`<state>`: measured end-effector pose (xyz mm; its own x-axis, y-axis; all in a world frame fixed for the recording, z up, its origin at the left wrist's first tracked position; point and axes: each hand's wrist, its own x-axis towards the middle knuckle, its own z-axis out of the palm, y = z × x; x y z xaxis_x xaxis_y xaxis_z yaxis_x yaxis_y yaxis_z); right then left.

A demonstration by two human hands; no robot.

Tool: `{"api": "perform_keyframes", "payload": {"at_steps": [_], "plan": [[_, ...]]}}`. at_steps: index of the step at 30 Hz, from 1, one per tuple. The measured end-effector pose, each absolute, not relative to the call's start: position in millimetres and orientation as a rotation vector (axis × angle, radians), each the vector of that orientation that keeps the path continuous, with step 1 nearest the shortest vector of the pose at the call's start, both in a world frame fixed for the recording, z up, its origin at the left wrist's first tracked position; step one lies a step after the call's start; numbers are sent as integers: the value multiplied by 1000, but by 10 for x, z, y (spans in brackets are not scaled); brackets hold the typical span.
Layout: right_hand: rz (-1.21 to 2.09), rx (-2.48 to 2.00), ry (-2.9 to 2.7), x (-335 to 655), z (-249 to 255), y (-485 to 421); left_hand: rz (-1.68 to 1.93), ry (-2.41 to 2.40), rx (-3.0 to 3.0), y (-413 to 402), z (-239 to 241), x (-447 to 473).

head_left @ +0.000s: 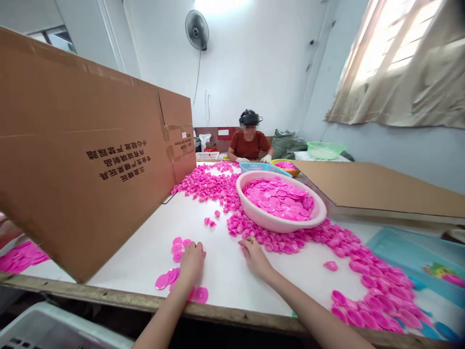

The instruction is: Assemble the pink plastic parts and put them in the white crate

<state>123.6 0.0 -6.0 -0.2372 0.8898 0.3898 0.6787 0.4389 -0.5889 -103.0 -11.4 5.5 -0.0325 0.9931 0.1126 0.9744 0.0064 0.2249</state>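
My left hand (192,261) lies palm down on the white table (152,242), fingers together, resting over a few flat pink plastic discs (170,277) near the front edge. My right hand (255,256) reaches forward, its curled fingertips touching the near edge of a pile of small pink caps (276,242). Whether it grips one is hidden. Just behind that pile stands a pink basin (279,220) full of flat pink discs.
A big open cardboard box (83,160) leans at the left. A folded cardboard sheet (370,186) lies at the right. More pink caps (378,291) trail to the right front. A person in gloves (250,143) sits at the far end beside bowls. A white crate (43,329) sits below.
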Motion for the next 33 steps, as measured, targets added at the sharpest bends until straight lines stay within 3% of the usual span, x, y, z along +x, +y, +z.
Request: {"api": "perform_keyframes", "payload": {"at_steps": [7, 13, 17, 23, 29, 33], "plan": [[571, -1138, -1883, 1155, -132, -150, 913, 1642, 1901, -157, 126, -790], [606, -1079, -1685, 1229, -161, -150, 1168, 1319, 1546, -22, 156, -274], [579, -993, -1645, 1225, -196, -95, 1343, 1332, 1391, 11, 80, -225], [505, -1235, -1531, 1333, -110, -3, 1408, 1428, 1339, -24, 34, -339], [545, -976, -2062, 1189, -46, -286, 1478, 1450, 1299, -34, 67, -327], [483, -1083, -2164, 1086, -66, -319, 1452, 1434, 1284, -29, 51, -362]]}}
